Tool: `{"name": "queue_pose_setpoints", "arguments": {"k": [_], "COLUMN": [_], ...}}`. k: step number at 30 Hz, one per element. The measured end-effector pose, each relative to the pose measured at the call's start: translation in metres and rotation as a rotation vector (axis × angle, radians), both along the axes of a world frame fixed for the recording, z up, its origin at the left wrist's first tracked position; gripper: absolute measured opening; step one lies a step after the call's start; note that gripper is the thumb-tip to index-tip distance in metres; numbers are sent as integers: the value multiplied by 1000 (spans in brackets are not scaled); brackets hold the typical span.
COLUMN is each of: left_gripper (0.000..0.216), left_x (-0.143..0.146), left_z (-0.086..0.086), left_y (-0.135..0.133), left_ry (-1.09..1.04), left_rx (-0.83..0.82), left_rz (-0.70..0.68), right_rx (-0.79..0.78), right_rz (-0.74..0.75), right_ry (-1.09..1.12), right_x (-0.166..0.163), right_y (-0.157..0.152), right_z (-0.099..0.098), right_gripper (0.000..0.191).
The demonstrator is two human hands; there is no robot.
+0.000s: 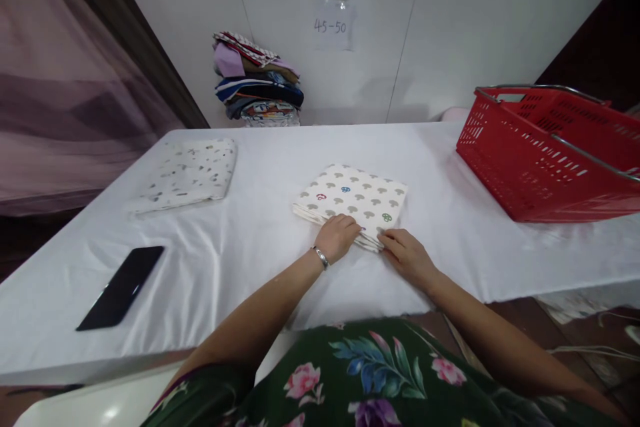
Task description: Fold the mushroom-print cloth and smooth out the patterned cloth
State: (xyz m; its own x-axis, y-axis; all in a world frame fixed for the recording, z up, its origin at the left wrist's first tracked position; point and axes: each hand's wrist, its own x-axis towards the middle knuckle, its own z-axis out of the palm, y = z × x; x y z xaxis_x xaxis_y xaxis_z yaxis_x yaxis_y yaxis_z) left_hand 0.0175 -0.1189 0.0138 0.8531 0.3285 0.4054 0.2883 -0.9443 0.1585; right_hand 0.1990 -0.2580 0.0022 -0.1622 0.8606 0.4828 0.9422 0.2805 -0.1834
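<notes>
A folded cream cloth with a mushroom print (353,197) lies in the middle of the white-covered table (280,167). My left hand (337,237), with a bracelet at the wrist, rests on the cloth's near edge with fingers curled over it. My right hand (406,252) pinches the cloth's near right corner. Both hands touch the folded layers at the front.
A second folded, speckled cloth (187,173) lies at the far left. A black phone (121,285) sits near the left front edge. A red plastic basket (550,150) stands at the right. A pile of folded fabrics (257,83) leans against the back wall.
</notes>
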Motion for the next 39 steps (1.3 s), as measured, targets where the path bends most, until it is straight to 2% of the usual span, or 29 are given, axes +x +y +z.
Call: {"name": "queue_pose_setpoints", "arguments": {"k": [31,36,39], "left_gripper": [22,21,20], "left_x": [-6,-5,-4], "left_z": [-5,-8,-9], "left_y": [-4,-3,-3], "left_ry": [-72,-71,-70], "left_rx": [9,24,16], "left_rz": [-16,-14,-5], "right_rx": [-2,-49,-1], "right_rz": [-9,-4,26], "right_ry": [60,100,83], "right_x": [2,-5,-12], "right_y": [-1,-4,-2], "right_z": [-1,8,15], "right_gripper": [28,31,33]}}
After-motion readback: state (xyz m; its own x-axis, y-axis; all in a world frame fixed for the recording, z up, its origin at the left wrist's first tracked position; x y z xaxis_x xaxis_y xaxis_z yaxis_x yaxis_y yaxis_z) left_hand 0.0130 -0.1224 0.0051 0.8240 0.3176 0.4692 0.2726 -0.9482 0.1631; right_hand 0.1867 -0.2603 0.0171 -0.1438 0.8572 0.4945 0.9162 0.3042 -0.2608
